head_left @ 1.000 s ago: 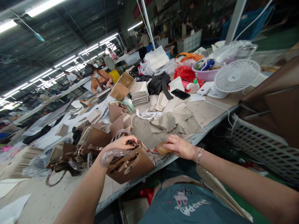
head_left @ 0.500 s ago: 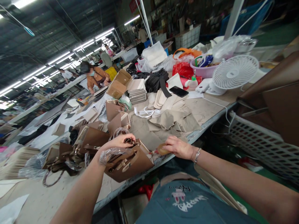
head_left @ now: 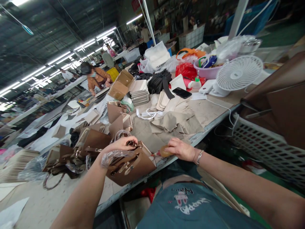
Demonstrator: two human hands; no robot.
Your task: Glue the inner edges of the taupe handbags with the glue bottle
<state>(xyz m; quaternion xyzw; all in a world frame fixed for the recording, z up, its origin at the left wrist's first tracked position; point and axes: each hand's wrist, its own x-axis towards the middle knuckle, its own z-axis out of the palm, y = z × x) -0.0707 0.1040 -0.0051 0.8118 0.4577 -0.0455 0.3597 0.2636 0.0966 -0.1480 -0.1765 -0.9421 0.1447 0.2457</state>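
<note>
A brown handbag [head_left: 137, 167] lies tilted at the table's front edge, with metal clasps and straps on it. My left hand [head_left: 124, 144] is closed on its upper part, fingers curled over the straps; clear plastic wrap [head_left: 116, 157] hangs beneath the wrist. In my right hand [head_left: 179, 149] is a small amber squeeze bottle [head_left: 165, 151], held on its side with the reddish tip toward the bag's right edge. Whether the tip touches the bag I cannot tell. More brown handbags [head_left: 94, 143] stand left of and behind this one.
Crumpled beige sheets [head_left: 176, 122], a black phone [head_left: 182, 93] and stacked pale panels [head_left: 138, 92] lie beyond my hands. To the right are a white fan [head_left: 239, 73] and, below table height, a white plastic basket [head_left: 267, 146]. A co-worker [head_left: 98, 78] works farther along the table.
The view has shifted very slightly. Both hands keep their hold, on the handbag and the squeeze bottle, with almost no movement.
</note>
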